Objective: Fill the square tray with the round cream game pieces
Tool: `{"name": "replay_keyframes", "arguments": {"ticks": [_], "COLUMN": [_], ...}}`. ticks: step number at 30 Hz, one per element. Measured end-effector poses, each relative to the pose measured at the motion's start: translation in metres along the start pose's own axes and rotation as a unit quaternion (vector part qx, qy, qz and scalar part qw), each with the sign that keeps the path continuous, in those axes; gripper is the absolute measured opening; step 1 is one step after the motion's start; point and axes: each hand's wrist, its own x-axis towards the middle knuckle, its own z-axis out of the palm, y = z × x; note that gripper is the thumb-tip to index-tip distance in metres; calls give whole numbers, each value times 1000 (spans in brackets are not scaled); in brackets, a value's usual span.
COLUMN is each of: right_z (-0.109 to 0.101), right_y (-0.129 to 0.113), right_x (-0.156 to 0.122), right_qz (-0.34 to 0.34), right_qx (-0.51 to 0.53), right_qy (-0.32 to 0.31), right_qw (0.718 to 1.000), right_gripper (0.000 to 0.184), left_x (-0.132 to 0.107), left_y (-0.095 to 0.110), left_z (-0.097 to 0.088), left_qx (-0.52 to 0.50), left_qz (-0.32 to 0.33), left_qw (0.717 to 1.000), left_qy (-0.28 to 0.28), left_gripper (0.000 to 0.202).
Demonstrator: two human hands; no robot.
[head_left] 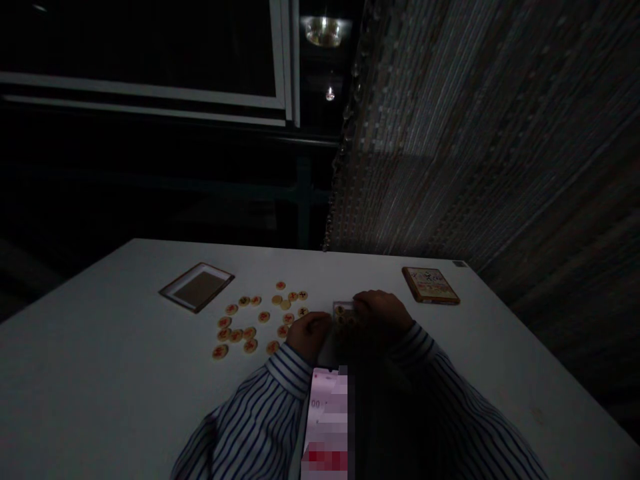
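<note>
Round Chinese chess pieces (249, 332) with red or black characters lie scattered on the white table (150, 373), left of my hands. A small clear plastic box (343, 305) with several pieces inside stands between my hands, its near part lost in shadow. My left hand (309, 335) is closed at the box's left side, fingers curled; what they hold, if anything, is hidden. Over the right side and far corner of the box, my right hand (384, 311) has its fingers bent round the rim.
An open shallow box half (203, 288) lies at the left back, and a brown box lid (431, 285) with printed characters at the right back. A lit phone (325, 420) is below my hands. Beyond the table hangs a bead curtain (415, 133). The room is dim.
</note>
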Motion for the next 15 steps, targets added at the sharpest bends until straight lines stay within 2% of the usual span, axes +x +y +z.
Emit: {"name": "replay_keyframes", "arguments": {"ticks": [7, 15], "right_z": [-3, -13], "right_y": [1, -1], "right_x": [-5, -7], "right_qz": [-2, -4], "right_qx": [-4, -3], "right_qy": [-13, -16], "right_qw": [1000, 1000], "right_gripper": [30, 32], "left_x": [1, 0], "left_y": [-9, 1], "left_z": [2, 0], "left_qx": [-1, -13], "left_qz": [11, 8], "left_qw": [1000, 1000], "left_qy": [7, 14], "left_gripper": [19, 17]}}
